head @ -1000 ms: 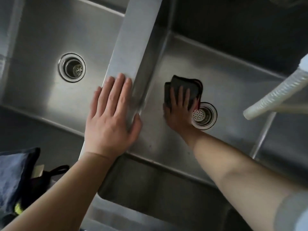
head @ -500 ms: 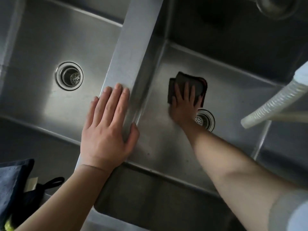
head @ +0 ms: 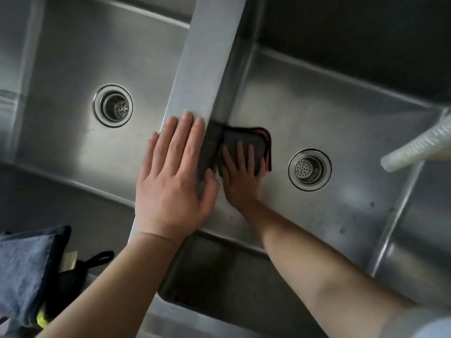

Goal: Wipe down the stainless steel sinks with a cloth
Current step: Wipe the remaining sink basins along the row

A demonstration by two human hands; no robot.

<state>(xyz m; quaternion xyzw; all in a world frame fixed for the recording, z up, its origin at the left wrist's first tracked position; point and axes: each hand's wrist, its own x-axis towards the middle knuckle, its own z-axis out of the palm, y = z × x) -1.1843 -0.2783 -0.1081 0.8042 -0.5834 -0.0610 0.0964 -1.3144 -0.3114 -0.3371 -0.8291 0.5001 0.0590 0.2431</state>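
The dark cloth (head: 246, 145), edged with a strip of red along its right side, lies flat on the floor of the right sink (head: 341, 123), pushed up against the foot of the wall below the divider (head: 207, 57). Its left edge meets that wall, and a dim reflection of it shows in the steel there. The right hand (head: 240, 176) lies on top of it with straight, spread fingers, pressing it down rather than gripping it; the fingertips reach about the middle of the cloth and the palm sits on the bare steel just behind it.

To the right of the cloth, near but not touching, is the round drain (head: 309, 170) of this sink, with a perforated strainer in it. Small water spots dot the steel further right. A pale ribbed hose (head: 419, 145) comes in from the right edge above the sink, its open end hanging clear of the drain.

The left hand (head: 170, 181) rests flat on the divider between the two sinks, fingers straight and close together, thumb over the edge toward the right sink, just beside the right hand.

The left sink (head: 73, 57) has its own drain (head: 113, 106), well apart from both hands. At the lower left corner lie a blue towel (head: 24, 269) and a black item with a loop (head: 97, 259).
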